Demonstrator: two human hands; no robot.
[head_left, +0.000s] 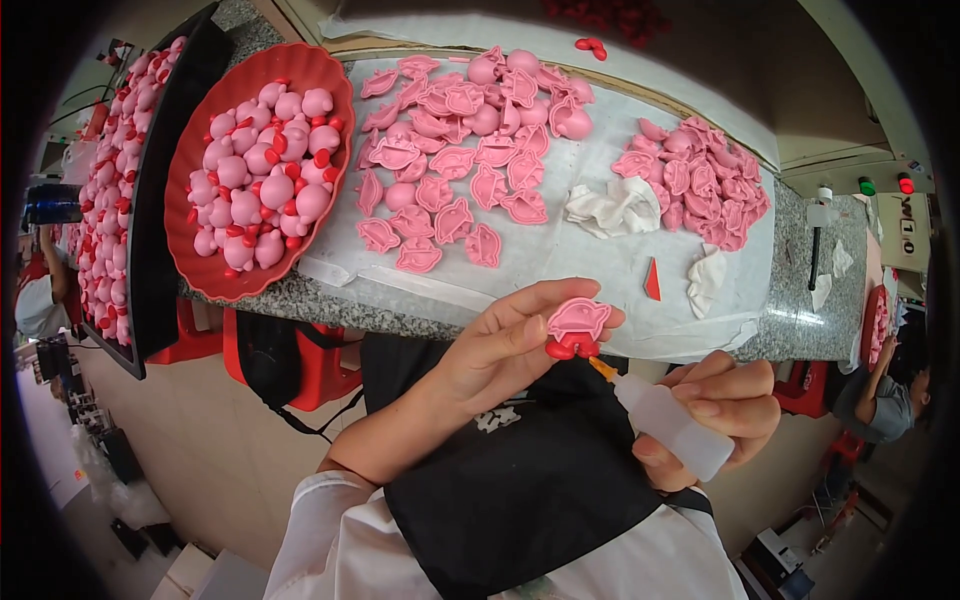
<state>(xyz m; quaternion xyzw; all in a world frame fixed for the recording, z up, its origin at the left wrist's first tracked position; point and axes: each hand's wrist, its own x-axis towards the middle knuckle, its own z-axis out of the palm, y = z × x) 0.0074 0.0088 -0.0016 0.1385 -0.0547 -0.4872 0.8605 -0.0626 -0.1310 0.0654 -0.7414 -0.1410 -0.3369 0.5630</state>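
One left hand point(505, 338) is pinching one pink piece point(578, 316) above the apron point(510, 500); one right hand point(728, 402) is curling around one bottle point(672, 420), nozzle point(603, 369) pointing at the piece's red end point(565, 350), contact unclear. Two heaps point(450, 100) are lying on paper point(590, 260), overlap hiding their count. White print is showing, partly hidden, on the apron.

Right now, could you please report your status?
Left fingers holding pink piece with red parts. Right fingers holding white bottle, amber tip close by. Nothing visibly in the way.
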